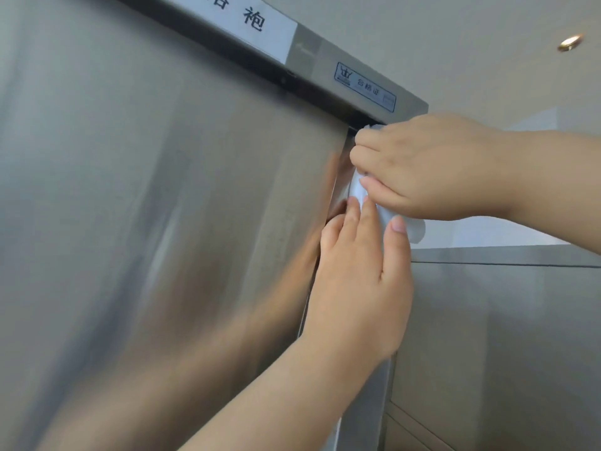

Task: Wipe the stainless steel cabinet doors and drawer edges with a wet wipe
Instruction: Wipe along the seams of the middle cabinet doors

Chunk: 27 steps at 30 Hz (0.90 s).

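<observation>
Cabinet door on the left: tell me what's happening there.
A person is wiping the right edge of the stainless steel cabinet door with a white wet wipe. The right hand grips the wipe near the door's top corner. The left hand lies flat against the wipe and edge just below.

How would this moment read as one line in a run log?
phase: edge wipe | right hand: grips wet wipe at cabinet door top corner | left hand: fingers touch wet wipe and door edge
</observation>
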Available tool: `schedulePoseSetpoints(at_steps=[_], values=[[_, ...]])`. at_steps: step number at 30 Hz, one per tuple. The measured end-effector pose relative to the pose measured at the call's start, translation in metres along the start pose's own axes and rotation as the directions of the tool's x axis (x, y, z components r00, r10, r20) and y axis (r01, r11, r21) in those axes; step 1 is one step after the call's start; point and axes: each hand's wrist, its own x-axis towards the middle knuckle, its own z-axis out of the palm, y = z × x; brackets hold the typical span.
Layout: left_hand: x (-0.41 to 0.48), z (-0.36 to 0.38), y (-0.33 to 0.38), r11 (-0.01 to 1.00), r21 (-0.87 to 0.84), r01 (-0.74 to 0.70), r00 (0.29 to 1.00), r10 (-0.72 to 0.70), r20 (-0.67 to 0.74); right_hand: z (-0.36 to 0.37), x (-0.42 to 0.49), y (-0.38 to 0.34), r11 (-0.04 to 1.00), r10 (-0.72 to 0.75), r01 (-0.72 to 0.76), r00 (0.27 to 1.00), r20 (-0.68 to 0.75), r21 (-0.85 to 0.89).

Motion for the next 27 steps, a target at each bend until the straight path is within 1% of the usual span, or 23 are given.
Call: schedulePoseSetpoints(at_steps=[2, 4, 5, 8, 10, 12, 14, 16, 18, 20, 23, 27], values=[[0.0, -0.004, 0.001, 0.999, -0.038, -0.026, 1.0, 0.026, -0.01, 0.0, 0.0, -0.002, 1.0, 0.008, -0.007, 1.0, 0.013, -0.02], [-0.001, -0.008, 0.003, 0.993, -0.116, -0.029, 0.999, 0.026, -0.02, 0.001, 0.0, -0.006, 0.999, 0.04, -0.04, 0.999, 0.018, 0.016], [-0.001, -0.008, 0.003, 0.992, -0.126, -0.021, 0.999, 0.016, -0.042, 0.001, 0.0, -0.007, 0.997, 0.059, -0.059, 0.998, 0.014, 0.045], [-0.003, -0.008, 0.002, 0.999, -0.029, 0.027, 0.991, -0.031, -0.128, 0.002, 0.004, -0.009, 0.993, 0.101, -0.101, 0.995, 0.005, 0.057], [-0.005, -0.01, 0.0, 1.0, 0.013, 0.023, 0.987, -0.021, -0.159, -0.001, 0.004, -0.01, 0.993, 0.111, -0.112, 0.993, 0.026, 0.034], [-0.007, -0.015, -0.002, 0.999, 0.04, -0.001, 0.984, 0.008, -0.178, -0.006, 0.0, -0.011, 0.993, 0.109, -0.11, 0.994, 0.025, 0.049], [-0.009, -0.022, -0.004, 0.994, 0.103, -0.04, 0.976, 0.062, -0.211, -0.01, -0.009, -0.011, 0.982, 0.126, -0.127, 0.992, 0.017, 0.142], [-0.011, -0.031, -0.007, 0.983, 0.171, -0.067, 0.968, 0.106, -0.227, -0.01, -0.021, -0.012, 0.95, 0.175, -0.169, 0.985, 0.003, 0.264], [-0.01, -0.042, -0.011, 0.963, 0.254, -0.09, 0.968, 0.144, -0.204, -0.007, -0.034, -0.019, 0.896, 0.236, -0.203, 0.971, -0.037, 0.395], [-0.007, -0.052, -0.012, 0.922, 0.367, -0.124, 0.973, 0.187, -0.139, -0.001, -0.046, -0.029, 0.844, 0.31, -0.24, 0.948, -0.07, 0.48], [-0.001, -0.056, -0.007, 0.872, 0.463, -0.158, 0.975, 0.212, -0.068, 0.009, -0.056, -0.049, 0.852, 0.351, -0.289, 0.934, -0.067, 0.437], [0.003, -0.049, -0.001, 0.882, 0.455, -0.121, 0.99, 0.14, -0.008, 0.012, -0.057, -0.056, 0.814, 0.393, -0.334, 0.919, -0.027, 0.475]])
